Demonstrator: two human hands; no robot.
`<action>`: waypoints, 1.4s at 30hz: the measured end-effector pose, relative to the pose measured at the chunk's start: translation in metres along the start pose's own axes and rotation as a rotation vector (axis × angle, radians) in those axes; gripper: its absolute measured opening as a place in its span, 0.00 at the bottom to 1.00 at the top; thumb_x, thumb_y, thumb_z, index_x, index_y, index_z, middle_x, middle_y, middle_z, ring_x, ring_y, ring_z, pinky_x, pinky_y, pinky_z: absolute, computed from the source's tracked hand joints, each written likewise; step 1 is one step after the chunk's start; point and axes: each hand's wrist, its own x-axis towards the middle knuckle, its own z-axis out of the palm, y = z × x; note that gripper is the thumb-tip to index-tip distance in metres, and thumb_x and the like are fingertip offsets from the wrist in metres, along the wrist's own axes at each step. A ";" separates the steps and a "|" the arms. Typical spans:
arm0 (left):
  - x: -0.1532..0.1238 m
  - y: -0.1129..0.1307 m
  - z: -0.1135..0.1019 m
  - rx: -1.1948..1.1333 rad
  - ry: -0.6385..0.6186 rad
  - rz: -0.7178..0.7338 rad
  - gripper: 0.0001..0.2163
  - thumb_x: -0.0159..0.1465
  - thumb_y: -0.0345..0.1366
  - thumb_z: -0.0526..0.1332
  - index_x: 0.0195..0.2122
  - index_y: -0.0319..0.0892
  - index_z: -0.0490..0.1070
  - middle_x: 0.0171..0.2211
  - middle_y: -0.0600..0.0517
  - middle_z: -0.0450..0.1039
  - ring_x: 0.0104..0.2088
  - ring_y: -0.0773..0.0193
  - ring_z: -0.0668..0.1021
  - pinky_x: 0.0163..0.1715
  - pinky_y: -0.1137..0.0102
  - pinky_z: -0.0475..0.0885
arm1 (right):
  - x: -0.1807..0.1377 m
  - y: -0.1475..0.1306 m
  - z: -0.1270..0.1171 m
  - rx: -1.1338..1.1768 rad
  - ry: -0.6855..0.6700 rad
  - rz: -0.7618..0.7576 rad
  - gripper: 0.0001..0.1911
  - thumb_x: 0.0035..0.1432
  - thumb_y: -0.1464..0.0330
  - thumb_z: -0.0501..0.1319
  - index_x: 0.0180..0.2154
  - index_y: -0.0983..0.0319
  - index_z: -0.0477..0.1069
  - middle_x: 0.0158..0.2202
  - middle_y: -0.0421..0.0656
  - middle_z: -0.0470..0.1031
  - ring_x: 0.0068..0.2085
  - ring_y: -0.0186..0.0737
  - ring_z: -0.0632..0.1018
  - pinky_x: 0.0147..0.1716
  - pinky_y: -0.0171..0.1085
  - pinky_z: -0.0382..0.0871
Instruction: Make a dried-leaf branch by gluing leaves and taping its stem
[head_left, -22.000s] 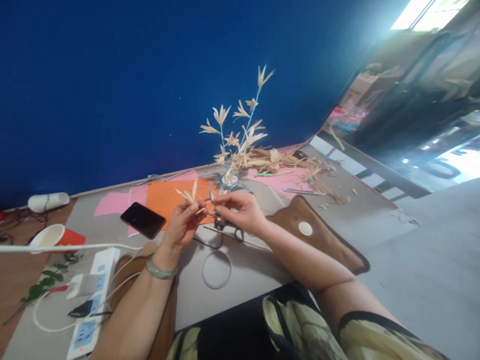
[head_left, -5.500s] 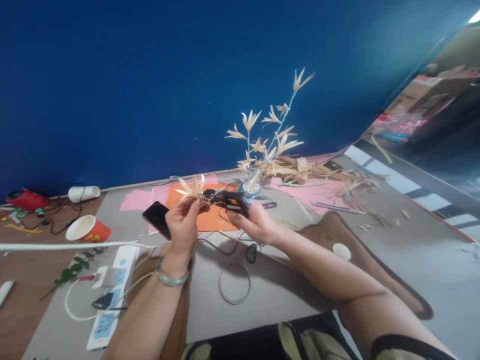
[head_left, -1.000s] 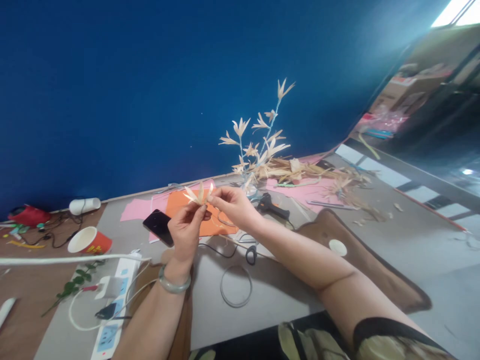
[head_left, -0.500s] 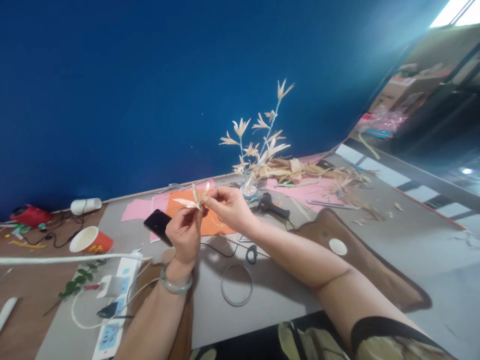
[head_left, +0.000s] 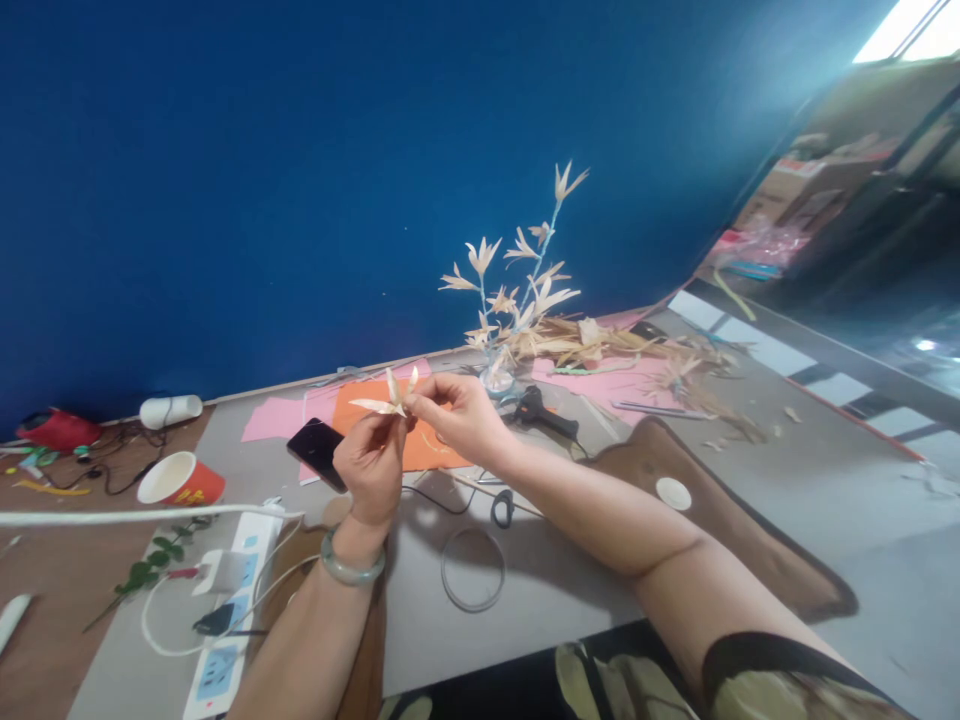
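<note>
A pale flower of dried husk petals [head_left: 381, 406] is held up over the orange sheet. My left hand [head_left: 369, 468], a jade-coloured bangle on its wrist, pinches the flower at its base. From the other side, my right hand [head_left: 465, 418] closes thumb and forefinger on the same flower beside a petal. The fingers hide its lower part. Behind my hands stands an arrangement of similar husk flowers [head_left: 546, 298] on pale blue stems, its foot in a small clear holder [head_left: 498, 380]. The orange sheet [head_left: 442, 455] lies below my hands.
Right of my hands lie a black glue gun [head_left: 551, 415] and a brown cushion [head_left: 720, 520]; dried husks [head_left: 592, 345] are heaped behind. A phone [head_left: 316, 455], paper cup [head_left: 184, 482] and power strip [head_left: 225, 640] are leftward. A wire ring [head_left: 474, 605] lies in front.
Both hands keep their grip on the flower, nearly in place. The petals look slightly shifted between my fingers, and the camera view has moved a little.
</note>
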 end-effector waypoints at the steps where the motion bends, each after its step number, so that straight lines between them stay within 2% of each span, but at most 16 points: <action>1: 0.000 -0.001 0.000 0.009 0.003 0.001 0.05 0.55 0.35 0.69 0.29 0.41 0.75 0.25 0.54 0.76 0.26 0.66 0.78 0.31 0.70 0.76 | 0.000 0.000 0.000 -0.011 0.000 0.002 0.12 0.54 0.66 0.62 0.21 0.64 0.70 0.21 0.40 0.75 0.20 0.27 0.69 0.19 0.28 0.61; 9: 0.000 0.003 -0.001 0.030 -0.023 0.042 0.03 0.57 0.34 0.68 0.29 0.41 0.76 0.25 0.53 0.76 0.26 0.66 0.79 0.31 0.70 0.76 | 0.000 0.005 -0.002 -0.048 -0.007 -0.003 0.11 0.54 0.68 0.60 0.22 0.64 0.70 0.21 0.39 0.74 0.20 0.26 0.67 0.18 0.28 0.58; 20: 0.000 0.001 0.000 0.023 -0.025 0.033 0.04 0.56 0.34 0.68 0.31 0.41 0.76 0.26 0.53 0.77 0.26 0.66 0.79 0.31 0.70 0.77 | 0.000 0.004 -0.009 -0.091 -0.065 0.002 0.12 0.55 0.68 0.61 0.22 0.65 0.72 0.22 0.39 0.75 0.23 0.28 0.70 0.23 0.29 0.62; 23: 0.000 -0.001 -0.001 0.048 -0.028 0.035 0.04 0.56 0.35 0.68 0.30 0.41 0.77 0.26 0.53 0.78 0.27 0.66 0.79 0.32 0.70 0.77 | -0.002 0.004 -0.010 -0.114 -0.078 0.010 0.09 0.55 0.69 0.60 0.24 0.65 0.74 0.23 0.40 0.75 0.24 0.28 0.70 0.25 0.30 0.62; 26: -0.001 -0.003 -0.004 0.092 -0.023 0.052 0.05 0.54 0.35 0.70 0.31 0.41 0.77 0.27 0.52 0.78 0.27 0.66 0.79 0.32 0.71 0.76 | -0.005 0.006 -0.010 -0.156 -0.039 -0.012 0.04 0.50 0.71 0.64 0.27 0.66 0.75 0.24 0.40 0.74 0.25 0.29 0.69 0.26 0.31 0.62; 29: -0.002 -0.005 -0.005 0.126 -0.040 0.027 0.08 0.54 0.38 0.70 0.31 0.40 0.77 0.27 0.51 0.78 0.29 0.64 0.80 0.32 0.69 0.77 | -0.008 0.010 -0.009 -0.146 -0.009 -0.034 0.05 0.47 0.70 0.66 0.28 0.66 0.74 0.24 0.39 0.72 0.25 0.28 0.67 0.25 0.31 0.60; 34: -0.002 -0.003 -0.005 0.132 -0.077 0.001 0.10 0.55 0.41 0.69 0.32 0.39 0.77 0.29 0.49 0.79 0.31 0.60 0.81 0.34 0.67 0.78 | -0.008 0.017 -0.006 -0.117 0.029 -0.061 0.06 0.45 0.70 0.67 0.28 0.64 0.73 0.25 0.39 0.73 0.24 0.28 0.64 0.23 0.31 0.58; 42: -0.003 0.001 -0.001 0.025 -0.091 -0.011 0.09 0.55 0.36 0.69 0.35 0.39 0.79 0.32 0.48 0.80 0.32 0.61 0.81 0.34 0.68 0.79 | -0.010 0.018 -0.005 -0.138 0.079 -0.152 0.03 0.47 0.73 0.65 0.26 0.63 0.71 0.23 0.38 0.73 0.24 0.29 0.68 0.23 0.31 0.61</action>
